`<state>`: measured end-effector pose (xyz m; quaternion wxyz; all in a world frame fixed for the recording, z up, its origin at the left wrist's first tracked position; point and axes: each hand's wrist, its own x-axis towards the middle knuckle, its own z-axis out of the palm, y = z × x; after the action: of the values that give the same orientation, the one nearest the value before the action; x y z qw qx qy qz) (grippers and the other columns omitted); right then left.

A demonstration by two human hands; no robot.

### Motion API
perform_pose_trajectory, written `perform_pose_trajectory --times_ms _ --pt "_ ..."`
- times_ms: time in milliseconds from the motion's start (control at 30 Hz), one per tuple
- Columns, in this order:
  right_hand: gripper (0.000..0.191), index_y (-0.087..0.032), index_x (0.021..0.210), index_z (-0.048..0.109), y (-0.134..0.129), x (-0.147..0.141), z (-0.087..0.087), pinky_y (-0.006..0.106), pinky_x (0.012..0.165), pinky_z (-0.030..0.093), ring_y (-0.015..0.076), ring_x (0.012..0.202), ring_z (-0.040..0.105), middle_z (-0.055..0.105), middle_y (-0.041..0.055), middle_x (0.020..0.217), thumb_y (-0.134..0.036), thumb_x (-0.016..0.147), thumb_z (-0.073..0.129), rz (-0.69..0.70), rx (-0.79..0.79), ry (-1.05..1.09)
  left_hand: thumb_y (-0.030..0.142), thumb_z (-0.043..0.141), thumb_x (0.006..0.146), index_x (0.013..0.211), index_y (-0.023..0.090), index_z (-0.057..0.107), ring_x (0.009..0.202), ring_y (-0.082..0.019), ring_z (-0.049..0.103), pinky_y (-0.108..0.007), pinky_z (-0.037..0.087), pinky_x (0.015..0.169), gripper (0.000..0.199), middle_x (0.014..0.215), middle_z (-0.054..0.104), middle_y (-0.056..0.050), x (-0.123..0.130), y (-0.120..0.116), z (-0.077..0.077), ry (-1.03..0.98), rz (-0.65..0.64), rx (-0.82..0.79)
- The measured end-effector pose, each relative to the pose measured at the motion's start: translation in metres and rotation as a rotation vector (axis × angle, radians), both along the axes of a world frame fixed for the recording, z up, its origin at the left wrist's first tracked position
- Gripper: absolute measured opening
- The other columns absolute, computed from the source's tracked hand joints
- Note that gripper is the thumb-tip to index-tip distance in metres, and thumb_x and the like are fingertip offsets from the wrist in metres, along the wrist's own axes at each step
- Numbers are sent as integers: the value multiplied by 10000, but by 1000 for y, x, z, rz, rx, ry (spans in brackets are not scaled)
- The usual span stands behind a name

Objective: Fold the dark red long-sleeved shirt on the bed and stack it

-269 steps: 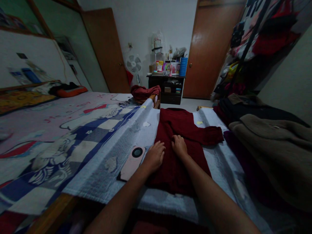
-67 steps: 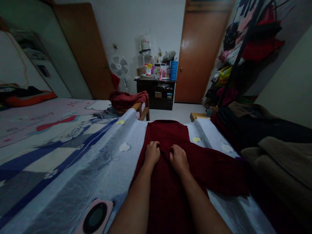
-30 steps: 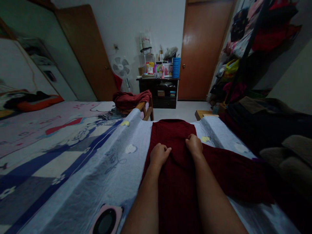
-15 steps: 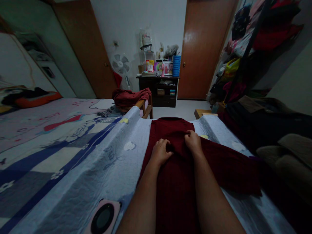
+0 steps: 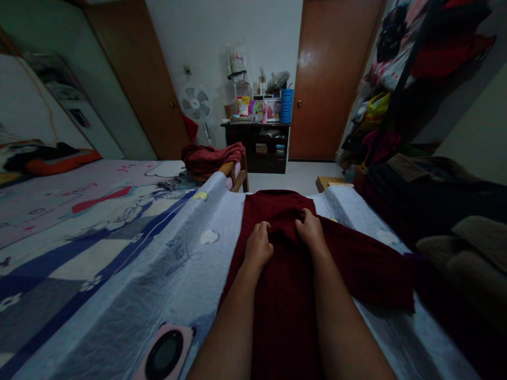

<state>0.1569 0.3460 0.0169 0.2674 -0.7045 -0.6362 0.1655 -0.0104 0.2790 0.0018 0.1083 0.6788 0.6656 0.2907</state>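
A dark red garment (image 5: 285, 295) lies spread on the pale blue bed cover. Its far end has a curved edge, and one long part, a leg or sleeve, stretches to the right. My left hand (image 5: 259, 245) is on its left half, fingers bent and closed on the cloth. On the upper right of the garment, my right hand (image 5: 311, 232) pinches the fabric between thumb and fingers. Between the two hands the cloth rises in a soft fold. My forearms cover some of the near part.
A pink device with a round black face (image 5: 164, 353) lies at my lower left. Reddish cloth (image 5: 214, 158) hangs over a wooden bed end. Dark clothes (image 5: 447, 184) are piled on the right. A fan (image 5: 196, 105) and a dark cabinet (image 5: 255, 150) stand against the back wall.
Both hands have shifted slightly left, and my left fingers have moved a little away from me. The right-hand part of the garment has been drawn in slightly to the left.
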Motion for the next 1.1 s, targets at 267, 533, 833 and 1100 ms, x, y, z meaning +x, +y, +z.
perform_pose_trajectory --times_ms 267,533,833,1100 --pt "716 -107 1442 328 -1 0 -3 373 975 411 293 1234 521 562 190 1320 -330 818 600 37 -93 -110 32 537 679 865 230 587 869 -180 584 -270 437 817 277 927 610 -30 -2 -1 12 65 53 -89" --pt "399 -156 1201 602 -1 4 -5 326 927 428 242 1153 565 618 127 1257 -305 830 591 140 -96 -156 168 596 780 979 226 656 881 -180 596 -272 440 812 215 969 617 -52 0 -2 4 139 4 -132" --pt "338 -217 1115 662 -4 11 5 397 884 442 304 1100 569 638 119 1175 -362 818 591 29 -142 -233 190 622 817 906 242 671 922 -181 573 -284 427 843 114 981 576 -42 4 1 2 180 15 -129" --pt "335 -208 1113 671 -5 9 2 410 885 447 313 1104 557 612 133 1201 -368 833 579 48 -174 -260 228 676 793 1098 238 584 995 -225 531 -332 397 875 319 1086 631 -43 11 3 2 143 -27 7"
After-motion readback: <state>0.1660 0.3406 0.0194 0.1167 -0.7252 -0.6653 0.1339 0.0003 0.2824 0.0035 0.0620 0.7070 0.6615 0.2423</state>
